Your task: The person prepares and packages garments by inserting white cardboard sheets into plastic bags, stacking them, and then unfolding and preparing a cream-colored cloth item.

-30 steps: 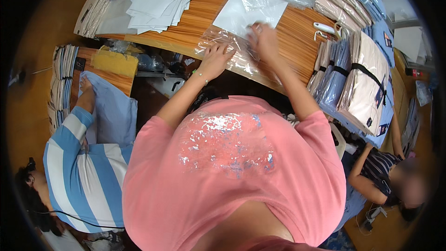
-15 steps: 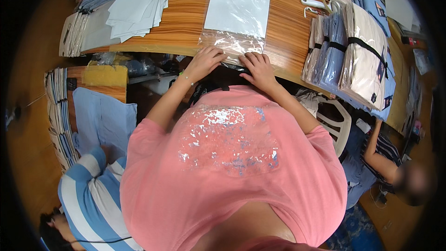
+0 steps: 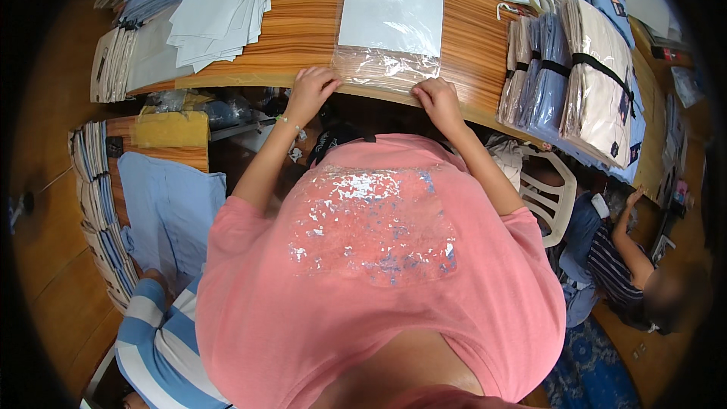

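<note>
A: Since only the head view is on hand, where's the clear bag?
B: Clear plastic bag (image 3: 390, 19) lies flat on the wooden desk (image 3: 303, 23), dead ahead of the person, white sheet inside it. Its open end reaches the near desk edge.
A: Hands?
B: Left hand (image 3: 309, 91) at the bag's near-left corner, fingers curled down onto the desk edge, touching the plastic. Right hand (image 3: 438, 98) at the near-right corner, fingers bent and pressing on the bag's edge. Can't tell if either actually pinches the film.
A: Surroundings?
B: Loose white sheets (image 3: 223, 4) fanned out far-left on the desk. Strapped bundles of folded garments (image 3: 575, 79) stacked to the right. White plastic chair (image 3: 549, 193) below the desk edge, right side. Another person in a blue-and-white striped shirt (image 3: 155, 344) low-left, a third seated low-right.
</note>
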Demonstrator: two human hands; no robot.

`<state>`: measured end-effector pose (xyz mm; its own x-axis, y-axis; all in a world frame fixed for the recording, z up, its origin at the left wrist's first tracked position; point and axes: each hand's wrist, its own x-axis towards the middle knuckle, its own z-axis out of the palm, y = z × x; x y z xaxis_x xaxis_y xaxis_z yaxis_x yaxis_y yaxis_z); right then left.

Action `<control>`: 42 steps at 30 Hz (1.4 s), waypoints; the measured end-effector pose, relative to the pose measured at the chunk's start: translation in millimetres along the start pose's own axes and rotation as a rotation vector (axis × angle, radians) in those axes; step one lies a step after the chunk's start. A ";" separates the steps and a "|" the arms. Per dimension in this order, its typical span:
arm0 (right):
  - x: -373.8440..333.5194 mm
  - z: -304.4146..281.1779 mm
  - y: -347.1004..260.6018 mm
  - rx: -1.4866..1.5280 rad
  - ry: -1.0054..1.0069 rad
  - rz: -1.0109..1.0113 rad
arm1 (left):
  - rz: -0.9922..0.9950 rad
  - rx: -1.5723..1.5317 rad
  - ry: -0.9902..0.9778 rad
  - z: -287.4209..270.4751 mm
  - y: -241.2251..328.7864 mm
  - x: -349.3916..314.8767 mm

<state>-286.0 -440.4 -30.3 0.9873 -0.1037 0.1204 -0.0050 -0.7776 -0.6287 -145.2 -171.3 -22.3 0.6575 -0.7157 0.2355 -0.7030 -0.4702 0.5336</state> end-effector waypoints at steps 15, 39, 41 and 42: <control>-1.6 1.8 -4.9 -0.349 0.381 0.089 | -0.333 0.258 0.278 8.7 16.9 -3.0; 70.7 12.6 -22.0 0.165 0.081 0.144 | -0.875 -1.577 0.340 65.2 91.3 33.4; 70.5 16.1 -35.3 0.402 0.093 0.173 | -0.869 -1.509 0.377 62.5 84.6 33.1; 69.6 17.4 -38.1 0.437 0.098 0.162 | -0.863 -1.476 0.386 57.8 86.1 35.0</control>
<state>-214.3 -407.3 -11.3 0.9595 -0.2766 0.0527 -0.0697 -0.4147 -0.9073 -198.4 -266.7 -15.1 0.8518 -0.2806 -0.4423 0.5207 0.3623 0.7730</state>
